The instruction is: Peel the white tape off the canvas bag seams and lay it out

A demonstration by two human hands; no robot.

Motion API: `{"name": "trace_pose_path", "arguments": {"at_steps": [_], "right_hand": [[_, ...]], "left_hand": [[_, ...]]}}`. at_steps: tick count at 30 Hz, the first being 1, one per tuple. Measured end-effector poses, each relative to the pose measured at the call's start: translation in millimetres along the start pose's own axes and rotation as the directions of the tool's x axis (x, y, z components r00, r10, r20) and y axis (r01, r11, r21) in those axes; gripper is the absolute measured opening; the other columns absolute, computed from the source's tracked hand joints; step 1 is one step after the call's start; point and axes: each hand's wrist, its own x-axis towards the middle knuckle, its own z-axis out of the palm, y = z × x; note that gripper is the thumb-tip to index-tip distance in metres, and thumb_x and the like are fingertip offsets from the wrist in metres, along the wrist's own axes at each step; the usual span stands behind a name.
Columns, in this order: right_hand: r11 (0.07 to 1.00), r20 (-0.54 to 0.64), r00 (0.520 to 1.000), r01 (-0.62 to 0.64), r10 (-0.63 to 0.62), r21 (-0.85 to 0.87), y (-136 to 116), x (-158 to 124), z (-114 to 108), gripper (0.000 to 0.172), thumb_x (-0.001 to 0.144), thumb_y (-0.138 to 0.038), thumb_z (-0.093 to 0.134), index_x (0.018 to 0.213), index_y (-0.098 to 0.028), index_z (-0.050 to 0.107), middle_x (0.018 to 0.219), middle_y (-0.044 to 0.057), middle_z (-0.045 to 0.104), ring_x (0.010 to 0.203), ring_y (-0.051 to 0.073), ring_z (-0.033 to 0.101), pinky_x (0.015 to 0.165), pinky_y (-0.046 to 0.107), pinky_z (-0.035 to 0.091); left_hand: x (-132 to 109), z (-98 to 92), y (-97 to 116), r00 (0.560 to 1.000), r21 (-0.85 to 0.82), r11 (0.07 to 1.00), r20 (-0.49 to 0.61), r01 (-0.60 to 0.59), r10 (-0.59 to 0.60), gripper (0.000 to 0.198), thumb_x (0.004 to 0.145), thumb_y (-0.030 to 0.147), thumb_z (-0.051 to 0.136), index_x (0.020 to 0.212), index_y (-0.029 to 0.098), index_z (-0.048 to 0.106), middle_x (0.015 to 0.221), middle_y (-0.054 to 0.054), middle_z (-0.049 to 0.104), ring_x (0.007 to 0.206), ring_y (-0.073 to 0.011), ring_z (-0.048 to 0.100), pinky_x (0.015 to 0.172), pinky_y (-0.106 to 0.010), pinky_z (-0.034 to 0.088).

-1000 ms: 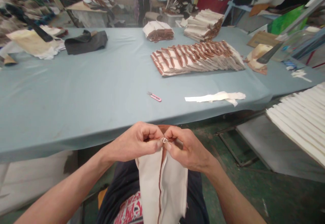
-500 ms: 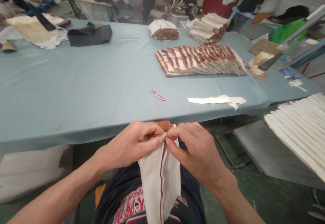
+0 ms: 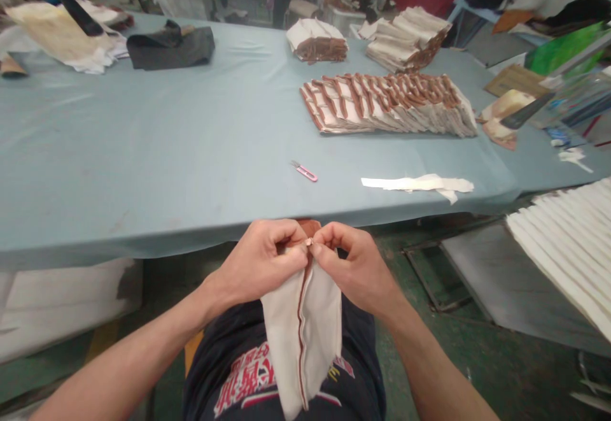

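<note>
A cream fabric piece (image 3: 281, 332) with a brown-edged seam running down its middle hangs over my lap. My left hand (image 3: 267, 258) pinches its upper end just left of the seam. On the other side of that seam, my right hand (image 3: 351, 262) pinches the same end, the two sets of fingertips nearly meeting. Brown material (image 3: 309, 226) shows behind the fingers, by the table edge. Pink-handled thread snips (image 3: 304, 171) lie on the table beyond my hands. To their right rest some white fabric strips (image 3: 420, 184).
A long row of folded cream-and-brown pieces (image 3: 391, 106) lies on the blue-covered table (image 3: 143, 153). Two more stacks stand behind it, and a dark folded cloth (image 3: 172, 48) lies at the back left. White layered pieces (image 3: 568, 230) sit at the right.
Both hands stay pinched at the top of the fabric, their fingertips shifted slightly at the seam. The camera view has tilted and moved a little, so the table items appear higher and further right.
</note>
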Motion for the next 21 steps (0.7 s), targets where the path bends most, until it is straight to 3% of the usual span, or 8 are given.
{"name": "trace_pose_path", "arguments": {"at_steps": [3, 5, 12, 14, 17, 21], "right_hand": [[0.971, 0.116, 0.989, -0.112, 0.089, 0.213, 3.1, 2.4, 1.0, 0.019, 0.079, -0.036, 0.06, 0.07, -0.02, 0.056, 0.061, -0.004, 0.056, 0.053, 0.01, 0.044, 0.051, 0.023, 0.037], [0.97, 0.128, 0.988, -0.113, 0.087, 0.214, 3.6, 1.5, 0.4, 0.018, 0.079, -0.035, 0.06, 0.07, -0.02, 0.058, 0.062, -0.003, 0.056, 0.054, 0.01, 0.045, 0.052, 0.023, 0.038], [0.991, 0.002, 0.999, 0.05, -0.05, -0.123, -2.2, -7.9, -0.5, 0.008, 0.08, -0.022, 0.058, 0.073, -0.021, 0.06, 0.065, -0.002, 0.062, 0.06, 0.013, 0.053, 0.058, 0.025, 0.04], [0.981, -0.016, 0.996, 0.082, -0.086, -0.175, -1.7, -8.6, 0.3, 0.006, 0.08, -0.021, 0.059, 0.074, -0.021, 0.059, 0.066, -0.001, 0.062, 0.061, 0.013, 0.053, 0.059, 0.026, 0.04], [0.987, -0.023, 0.996, 0.088, -0.092, -0.137, 3.1, -6.4, 2.3, 0.007, 0.079, -0.021, 0.058, 0.072, -0.022, 0.056, 0.066, -0.002, 0.061, 0.06, 0.013, 0.052, 0.058, 0.026, 0.04], [0.991, 0.071, 0.997, 0.03, -0.039, 0.131, 13.3, -3.5, 4.1, 0.015, 0.085, -0.026, 0.052, 0.071, -0.022, 0.052, 0.064, -0.003, 0.057, 0.058, 0.012, 0.051, 0.055, 0.024, 0.041]], "left_hand": [[0.6, -2.5, -7.4, 0.987, -0.233, 0.964, 0.122, 0.131, -0.104, 0.02, 0.079, 0.031, 0.058, 0.067, 0.015, 0.055, 0.06, 0.005, 0.046, 0.054, -0.0076, 0.036, 0.049, -0.02, 0.029], [0.7, -5.4, -8.9, 0.983, -0.258, 0.957, 0.161, 0.131, -0.091, 0.021, 0.078, 0.033, 0.061, 0.069, 0.015, 0.056, 0.062, 0.004, 0.049, 0.055, -0.0079, 0.039, 0.049, -0.019, 0.031], [2.9, -14.5, 6.0, 0.992, 0.108, 0.992, 0.115, -0.069, 0.057, 0.014, 0.076, 0.02, 0.055, 0.063, 0.014, 0.058, 0.058, 0.005, 0.048, 0.055, -0.0067, 0.039, 0.051, -0.019, 0.028], [3.5, -13.3, 8.0, 0.99, 0.143, 0.985, 0.121, -0.093, 0.076, 0.014, 0.075, 0.019, 0.052, 0.063, 0.014, 0.058, 0.058, 0.005, 0.048, 0.055, -0.0067, 0.039, 0.051, -0.019, 0.028], [4.1, -6.7, 6.1, 0.995, 0.033, 0.998, 0.093, -0.046, 0.043, 0.016, 0.075, 0.021, 0.052, 0.061, 0.015, 0.056, 0.058, 0.004, 0.047, 0.056, -0.0074, 0.039, 0.051, -0.02, 0.029], [4.4, 3.2, -0.7, 0.992, -0.237, 0.965, 0.084, 0.113, -0.095, 0.02, 0.076, 0.031, 0.055, 0.061, 0.017, 0.052, 0.056, 0.005, 0.043, 0.052, -0.0078, 0.037, 0.048, -0.019, 0.029]]}}
